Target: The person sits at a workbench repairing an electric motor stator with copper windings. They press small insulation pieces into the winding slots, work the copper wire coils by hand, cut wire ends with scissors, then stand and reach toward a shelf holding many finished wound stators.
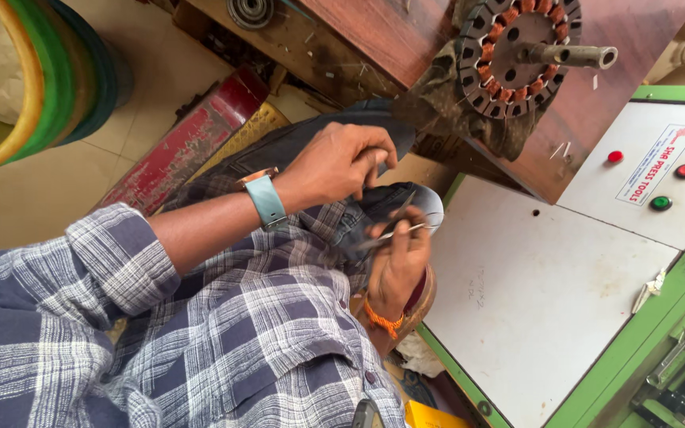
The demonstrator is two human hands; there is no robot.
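Our left hand (338,162) sits above and just left of our right hand (398,257), both over our lap, nearly touching around a thin metal tool (394,231). Beyond them, the stator core (517,51) rests on the wooden board (596,103). To the right lies the machine panel (541,293), its buttons (679,170) farther right. Stacked hoops (49,79) stand at far left.

A white rectangular label (657,164) with red and blue print lies tilted on the grey control panel (596,190), among its red and green buttons.
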